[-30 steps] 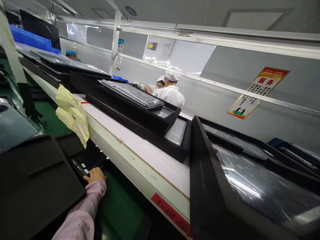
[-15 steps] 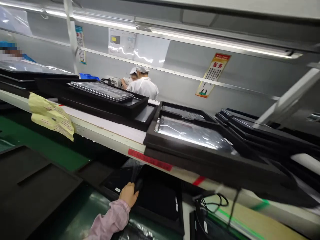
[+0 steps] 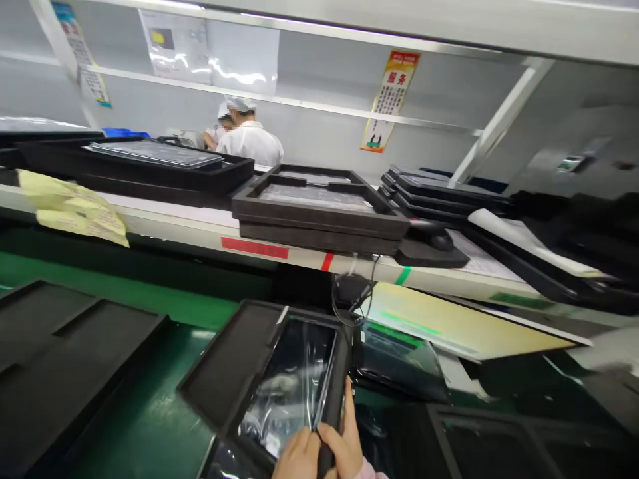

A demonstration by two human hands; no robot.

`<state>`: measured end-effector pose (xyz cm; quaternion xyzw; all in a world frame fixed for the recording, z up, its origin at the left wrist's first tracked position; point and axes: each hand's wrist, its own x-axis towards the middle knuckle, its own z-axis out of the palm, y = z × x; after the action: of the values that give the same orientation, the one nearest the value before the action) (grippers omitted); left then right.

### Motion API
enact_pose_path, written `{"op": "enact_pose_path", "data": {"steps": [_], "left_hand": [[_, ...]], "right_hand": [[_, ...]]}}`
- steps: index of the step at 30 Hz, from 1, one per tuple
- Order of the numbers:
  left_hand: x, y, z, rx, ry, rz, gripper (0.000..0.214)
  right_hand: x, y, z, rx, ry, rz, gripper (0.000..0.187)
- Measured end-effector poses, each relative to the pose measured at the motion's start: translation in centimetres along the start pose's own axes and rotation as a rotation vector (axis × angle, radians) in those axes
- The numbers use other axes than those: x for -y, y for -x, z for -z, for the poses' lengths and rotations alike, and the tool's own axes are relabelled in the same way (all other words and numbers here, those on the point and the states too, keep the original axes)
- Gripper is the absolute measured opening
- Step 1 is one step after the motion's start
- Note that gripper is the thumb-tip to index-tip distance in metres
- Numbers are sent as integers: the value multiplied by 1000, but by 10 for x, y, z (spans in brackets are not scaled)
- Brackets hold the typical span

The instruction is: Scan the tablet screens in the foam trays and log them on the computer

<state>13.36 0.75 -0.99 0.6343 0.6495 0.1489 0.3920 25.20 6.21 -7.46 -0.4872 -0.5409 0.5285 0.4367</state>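
Observation:
A black foam tray (image 3: 219, 372) lies at an angle on the green work surface, low in the middle. In its right compartment sits a dark, glossy screen panel (image 3: 294, 352) covered by clear plastic film (image 3: 305, 392). My left hand (image 3: 299, 456) is at the tray's near right side, its fingers curled where the creases of the film come together; the fingertips are partly hidden. Beside it, my right hand (image 3: 347, 432) grips the tray's right wall, thumb over the rim and a finger along the outside. A pink cuff (image 3: 369, 471) shows at that wrist.
Another black foam tray (image 3: 64, 372) lies on the left. To the right are a glossy dark panel (image 3: 399, 366) and a tilted lit monitor (image 3: 449, 319). A shelf edge (image 3: 174, 226) crosses ahead, bearing stacked trays (image 3: 319, 226) and a mouse (image 3: 434, 234). Co-workers in white (image 3: 252, 140) are beyond.
My view has turned right and down. My left hand, earlier reaching beneath the shelf, is now low and near me. My right hand has come into view at the tray's wall.

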Motion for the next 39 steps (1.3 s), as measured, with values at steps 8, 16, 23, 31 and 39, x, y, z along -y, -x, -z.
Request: {"op": "enact_pose_path", "data": {"steps": [8,16,23,31,39], "left_hand": [[48,-6,19,-249,-161,95,39],[78,-50,-29,-134,-258,499,54],[77,-58,-27,-137,-142,633,61],[74,-60,-26,-144,-108,667,56],[72,-58,-30,-180,-122,633,50]], "right_hand": [[-37,32,70,-7,-118,-170,87],[-52,45,58,86,870,202,54],[-53,17,-10,600,978,211,68],[-50,-37,3,231,1070,27,62],[-53,-87,24,152,974,123,49]]}}
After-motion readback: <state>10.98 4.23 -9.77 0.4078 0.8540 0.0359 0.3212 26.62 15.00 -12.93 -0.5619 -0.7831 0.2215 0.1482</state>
